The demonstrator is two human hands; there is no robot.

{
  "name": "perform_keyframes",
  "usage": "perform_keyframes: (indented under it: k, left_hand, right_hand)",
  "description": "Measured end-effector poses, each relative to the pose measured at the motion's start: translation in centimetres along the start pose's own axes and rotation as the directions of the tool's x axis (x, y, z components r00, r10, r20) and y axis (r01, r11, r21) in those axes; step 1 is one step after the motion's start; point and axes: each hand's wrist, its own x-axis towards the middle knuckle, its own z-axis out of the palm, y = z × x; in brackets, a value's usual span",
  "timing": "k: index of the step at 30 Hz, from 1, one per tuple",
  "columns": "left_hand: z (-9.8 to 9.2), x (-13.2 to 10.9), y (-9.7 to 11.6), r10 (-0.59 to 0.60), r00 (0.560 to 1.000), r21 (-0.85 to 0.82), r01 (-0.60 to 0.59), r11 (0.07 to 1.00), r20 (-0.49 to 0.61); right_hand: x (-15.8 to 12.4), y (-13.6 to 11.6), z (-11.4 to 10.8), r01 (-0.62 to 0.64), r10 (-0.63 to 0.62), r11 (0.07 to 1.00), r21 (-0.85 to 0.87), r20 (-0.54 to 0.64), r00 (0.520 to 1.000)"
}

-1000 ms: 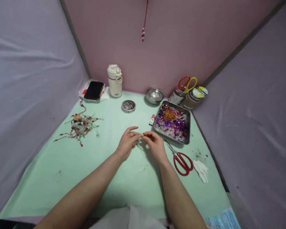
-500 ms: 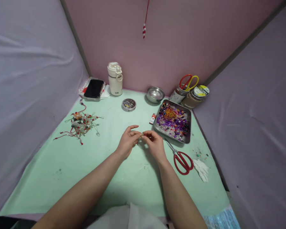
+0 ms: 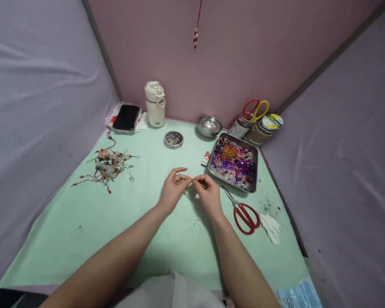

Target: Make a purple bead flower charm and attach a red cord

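My left hand [image 3: 173, 189] and my right hand [image 3: 208, 192] meet fingertip to fingertip over the middle of the green table [image 3: 147, 222]. Both pinch something tiny and pale between thumb and forefinger. It is too small to name, and a thin clear thread seems to hang below the fingers. Just right of my right hand stands a metal tray [image 3: 232, 186] filled with purple, clear and dark beads and a tangle of orange cord. Red-handled scissors [image 3: 244, 211] lie on the table beside my right wrist.
A heap of beaded strings [image 3: 107, 166] lies at the left. At the back stand a phone [image 3: 126, 117], a white bottle [image 3: 155, 105], a round tin [image 3: 173, 139], a steel bowl [image 3: 208, 126] and jars holding scissors [image 3: 255, 122]. A crumpled tissue [image 3: 271, 226] lies at the right.
Both hands stay pinched together at the same place on the table; only the view has shifted slightly.
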Motion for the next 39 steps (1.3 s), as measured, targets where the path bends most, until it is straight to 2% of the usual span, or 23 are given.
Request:
perform_keyframes:
  k: [11, 21, 26, 31, 39]
  left_hand:
    - [0.0, -0.04, -0.11, 0.041, 0.998, 0.009, -0.041, 0.999, 0.044]
    - [0.31, -0.11, -0.28, 0.107, 0.994, 0.064, -0.106, 0.992, -0.013]
    - [0.34, -0.2, -0.49, 0.152, 0.988, 0.091, -0.151, 0.984, -0.004]
    - [0.26, -0.15, -0.48, 0.128, 0.992, 0.089, -0.127, 0.988, 0.0]
    - [0.18, 0.0, -0.26, 0.089, 0.996, 0.057, -0.089, 0.994, 0.008]
  right_hand:
    - [-0.07, 0.28, 0.34, -0.11, 0.108, 0.991, 0.073, 0.036, 0.994]
    - [-0.12, 0.78, 0.6, -0.189, 0.189, 0.978, 0.087, 0.004, 0.982]
    - [-0.21, 0.34, 0.76, -0.242, 0.244, 0.96, 0.144, -0.001, 0.97]
    - [-0.19, 0.04, 0.79, -0.24, 0.245, 0.954, 0.182, -0.006, 0.969]
    - [-0.12, 0.35, 0.65, -0.216, 0.22, 0.965, 0.15, -0.012, 0.975]
